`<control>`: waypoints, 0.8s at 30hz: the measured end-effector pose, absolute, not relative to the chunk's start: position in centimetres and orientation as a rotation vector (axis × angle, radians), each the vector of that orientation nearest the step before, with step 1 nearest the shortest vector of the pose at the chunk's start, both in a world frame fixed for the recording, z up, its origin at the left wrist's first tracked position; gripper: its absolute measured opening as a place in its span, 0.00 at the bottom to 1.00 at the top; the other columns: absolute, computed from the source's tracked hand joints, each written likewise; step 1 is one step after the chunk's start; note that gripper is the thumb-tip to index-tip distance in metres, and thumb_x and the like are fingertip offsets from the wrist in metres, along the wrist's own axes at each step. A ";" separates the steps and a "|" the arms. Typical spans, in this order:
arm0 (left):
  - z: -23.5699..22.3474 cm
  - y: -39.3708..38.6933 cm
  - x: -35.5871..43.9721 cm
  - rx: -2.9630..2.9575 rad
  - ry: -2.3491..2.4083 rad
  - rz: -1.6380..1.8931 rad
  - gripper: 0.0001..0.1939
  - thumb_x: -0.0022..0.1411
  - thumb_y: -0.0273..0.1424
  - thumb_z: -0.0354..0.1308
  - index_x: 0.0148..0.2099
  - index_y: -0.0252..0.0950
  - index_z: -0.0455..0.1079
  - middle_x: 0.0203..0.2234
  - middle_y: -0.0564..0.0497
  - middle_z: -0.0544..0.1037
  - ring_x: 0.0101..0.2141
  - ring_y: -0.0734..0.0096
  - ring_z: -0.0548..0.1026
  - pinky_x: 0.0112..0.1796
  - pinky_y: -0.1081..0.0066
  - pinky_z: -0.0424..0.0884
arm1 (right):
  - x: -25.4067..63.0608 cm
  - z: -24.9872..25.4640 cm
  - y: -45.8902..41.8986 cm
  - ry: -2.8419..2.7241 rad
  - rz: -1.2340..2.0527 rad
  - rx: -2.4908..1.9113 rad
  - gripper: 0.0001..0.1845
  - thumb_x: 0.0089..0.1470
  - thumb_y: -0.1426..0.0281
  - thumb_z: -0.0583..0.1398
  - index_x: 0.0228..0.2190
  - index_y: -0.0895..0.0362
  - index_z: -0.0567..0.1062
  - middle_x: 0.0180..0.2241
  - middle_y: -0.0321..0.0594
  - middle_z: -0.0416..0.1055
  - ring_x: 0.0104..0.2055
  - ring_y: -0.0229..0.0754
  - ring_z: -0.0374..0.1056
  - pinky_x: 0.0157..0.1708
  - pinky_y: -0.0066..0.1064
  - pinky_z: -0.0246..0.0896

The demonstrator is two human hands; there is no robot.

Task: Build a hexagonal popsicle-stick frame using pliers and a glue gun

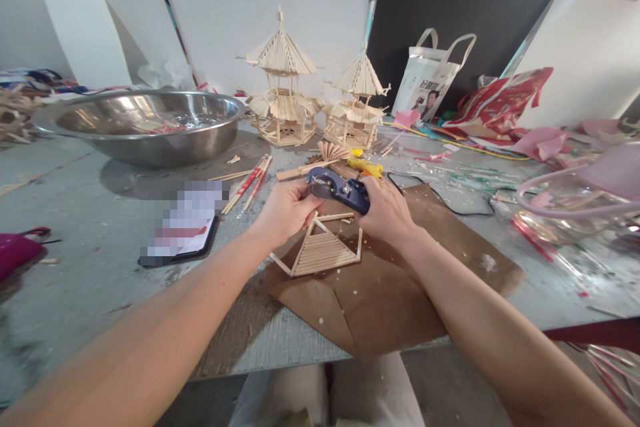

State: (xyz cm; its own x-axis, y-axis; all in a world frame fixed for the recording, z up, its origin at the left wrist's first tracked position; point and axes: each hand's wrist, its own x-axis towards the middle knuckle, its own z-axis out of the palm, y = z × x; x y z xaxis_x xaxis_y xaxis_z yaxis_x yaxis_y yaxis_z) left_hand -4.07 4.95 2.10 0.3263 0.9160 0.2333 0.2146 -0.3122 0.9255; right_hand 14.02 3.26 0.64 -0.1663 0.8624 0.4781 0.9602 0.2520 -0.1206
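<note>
My right hand [386,212] is wrapped round the handles of a dark blue hand cutter [340,188] with a curved jaw that points left. At that jaw, the fingertips of my left hand [289,208] are pinched together; what they hold is hidden. Just below both hands lies a flat frame of thin wooden sticks [326,250], its triangular part filled with sticks side by side. It rests on a brown paper sheet [395,303]. Beyond the cutter are a yellow-handled tool [365,165] and a fanned bundle of sticks [330,152].
Two stick-built pagodas [283,103] [356,107] stand at the back. To the left are a large steel basin [165,147], a phone [183,230] and chopsticks in red wrappers [250,183]. On the right are a white bag [425,83], red packaging [500,110] and a clear container with a pink handle [555,213].
</note>
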 end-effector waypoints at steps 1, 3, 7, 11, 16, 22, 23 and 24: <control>2.1 5.0 -4.1 1.744 1.016 1.036 0.10 0.52 0.30 0.53 0.21 0.33 0.62 0.10 0.58 0.63 0.10 0.85 0.58 0.13 0.80 0.52 | 14.0 0.7 3.3 -2.076 -0.287 -1.673 0.19 0.38 0.70 0.55 0.37 0.59 0.65 0.32 0.47 0.70 0.35 0.48 0.65 0.33 0.34 0.54; 2.0 5.1 -4.1 1.742 1.012 1.034 0.09 0.53 0.30 0.53 0.22 0.33 0.62 0.11 0.58 0.64 0.10 0.85 0.58 0.13 0.80 0.52 | 14.0 0.6 3.2 -2.068 -0.274 -1.715 0.18 0.38 0.70 0.55 0.36 0.58 0.65 0.31 0.46 0.70 0.34 0.48 0.65 0.32 0.34 0.54; 2.0 5.1 -4.1 1.728 0.974 1.043 0.08 0.53 0.31 0.53 0.24 0.33 0.62 0.13 0.57 0.65 0.10 0.85 0.57 0.13 0.80 0.51 | 14.0 0.5 3.3 -2.057 -0.263 -1.736 0.16 0.40 0.69 0.54 0.36 0.58 0.66 0.31 0.45 0.70 0.33 0.48 0.64 0.31 0.34 0.54; 2.1 5.1 -4.1 1.730 0.984 1.034 0.10 0.53 0.31 0.52 0.22 0.34 0.62 0.13 0.57 0.64 0.10 0.84 0.57 0.13 0.80 0.52 | 14.4 0.6 3.3 -2.056 -0.405 -1.618 0.23 0.39 0.69 0.56 0.41 0.59 0.64 0.36 0.47 0.68 0.38 0.49 0.61 0.37 0.38 0.54; 2.7 5.0 -4.3 1.828 1.185 0.999 0.09 0.53 0.31 0.52 0.22 0.34 0.63 0.09 0.60 0.61 0.11 0.84 0.57 0.14 0.80 0.53 | 15.8 1.3 3.4 -1.811 -0.724 -1.542 0.30 0.44 0.68 0.55 0.51 0.57 0.57 0.44 0.49 0.60 0.47 0.53 0.53 0.46 0.47 0.46; 2.7 5.1 -4.4 1.824 1.324 0.962 0.11 0.54 0.35 0.52 0.24 0.34 0.64 0.07 0.61 0.60 0.10 0.82 0.58 0.14 0.79 0.53 | 17.1 1.2 4.1 -1.776 -0.850 -1.649 0.31 0.43 0.75 0.54 0.51 0.54 0.58 0.42 0.48 0.59 0.47 0.53 0.53 0.46 0.50 0.45; 2.7 5.1 -4.3 1.814 1.323 0.955 0.11 0.54 0.34 0.52 0.24 0.34 0.64 0.07 0.61 0.60 0.10 0.82 0.57 0.14 0.79 0.53 | 17.2 1.1 4.2 -1.732 -0.846 -1.654 0.30 0.43 0.74 0.54 0.51 0.54 0.58 0.42 0.48 0.59 0.47 0.53 0.53 0.46 0.50 0.45; 2.7 5.1 -4.3 1.804 1.311 0.953 0.11 0.54 0.34 0.52 0.24 0.34 0.64 0.07 0.61 0.60 0.10 0.82 0.57 0.14 0.79 0.53 | 17.3 1.0 4.3 -1.703 -0.830 -1.651 0.30 0.43 0.73 0.55 0.51 0.54 0.58 0.42 0.48 0.60 0.46 0.53 0.53 0.46 0.50 0.46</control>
State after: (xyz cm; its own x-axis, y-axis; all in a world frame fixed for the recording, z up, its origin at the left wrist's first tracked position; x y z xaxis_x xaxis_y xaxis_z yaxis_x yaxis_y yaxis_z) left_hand -4.33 5.10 2.66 0.2167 0.9634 0.1578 0.4471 -0.2416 0.8612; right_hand 17.27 4.31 1.04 -0.0278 0.6113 0.7909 0.9996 0.0216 0.0184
